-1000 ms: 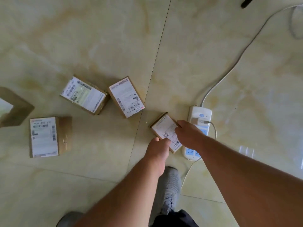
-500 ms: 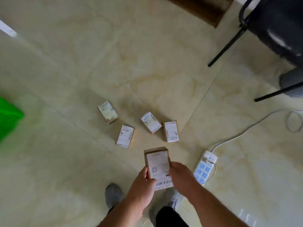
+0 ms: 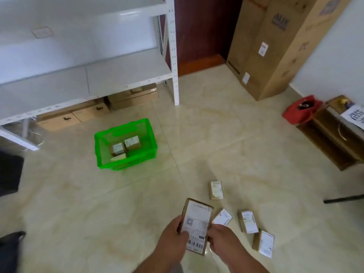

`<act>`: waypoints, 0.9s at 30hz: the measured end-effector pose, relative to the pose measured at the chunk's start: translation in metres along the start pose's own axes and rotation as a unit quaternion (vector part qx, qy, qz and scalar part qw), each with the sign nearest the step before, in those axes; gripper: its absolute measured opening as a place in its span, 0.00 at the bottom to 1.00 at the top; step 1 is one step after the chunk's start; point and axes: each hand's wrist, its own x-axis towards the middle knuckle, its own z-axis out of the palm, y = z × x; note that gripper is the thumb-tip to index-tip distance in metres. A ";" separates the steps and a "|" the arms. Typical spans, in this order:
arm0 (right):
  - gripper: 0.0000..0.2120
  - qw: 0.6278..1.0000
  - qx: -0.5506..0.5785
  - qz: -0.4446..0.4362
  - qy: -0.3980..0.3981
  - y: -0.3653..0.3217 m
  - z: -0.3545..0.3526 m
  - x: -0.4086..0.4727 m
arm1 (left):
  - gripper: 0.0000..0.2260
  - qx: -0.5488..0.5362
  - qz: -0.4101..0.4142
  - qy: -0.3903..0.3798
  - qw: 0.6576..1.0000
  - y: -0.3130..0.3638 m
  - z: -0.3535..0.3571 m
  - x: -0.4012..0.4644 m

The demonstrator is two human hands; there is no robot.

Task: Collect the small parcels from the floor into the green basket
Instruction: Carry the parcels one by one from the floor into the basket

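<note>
Hands low in frame, both on one small parcel (image 3: 197, 226), held up off the floor, label face up, barcode end toward the person. Left hand (image 3: 174, 238) grips its left long edge, thumb curled over onto the label, fingers wrapped under. Right hand (image 3: 222, 240) pinches the right edge near the barcode, fingertips bent onto the label rim.

Four more parcels lie on the tile floor (image 3: 69, 203) just right of the held one: one partly hidden behind the held box and right hand (image 3: 222, 216), one flat with label up (image 3: 248, 221), one nearest the lower right (image 3: 265, 243), one farther out and apart from the rest (image 3: 216, 190). All separate, none stacked.

Green basket (image 3: 100, 152) sits on the floor up-left of the hands, well apart from the floor parcels. Inside it, three parcels: two side by side (image 3: 132, 142) (image 3: 117, 148), a third tilted at the near wall (image 3: 118, 157).

Beyond the basket, white metal shelving (image 3: 174, 56) with cardboard boxes (image 3: 126, 98) pushed under the lowest shelf. Dark wooden door (image 3: 202, 32) behind the shelf post. Tall cardboard carton (image 3: 275, 46) stands against the right wall. Red bag (image 3: 301, 110) next to a wooden cabinet (image 3: 332, 133) at far right; the paper sign on top is too cropped to read.
</note>
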 end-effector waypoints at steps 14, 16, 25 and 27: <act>0.18 0.998 0.049 -0.012 -0.046 -0.193 0.148 0.012 | 0.21 -0.041 0.038 0.116 0.992 -0.006 -0.220 0.035; 0.16 0.997 0.061 -0.016 -0.051 -0.218 0.160 0.030 | 0.22 -0.028 0.040 0.120 0.992 0.002 -0.245 0.055; 0.13 0.997 0.050 -0.004 -0.066 -0.319 0.215 0.142 | 0.21 0.005 0.019 0.119 0.993 0.031 -0.353 0.157; 0.12 0.997 0.053 0.004 -0.064 -0.339 0.220 0.159 | 0.22 -0.001 0.016 0.115 0.993 0.039 -0.373 0.177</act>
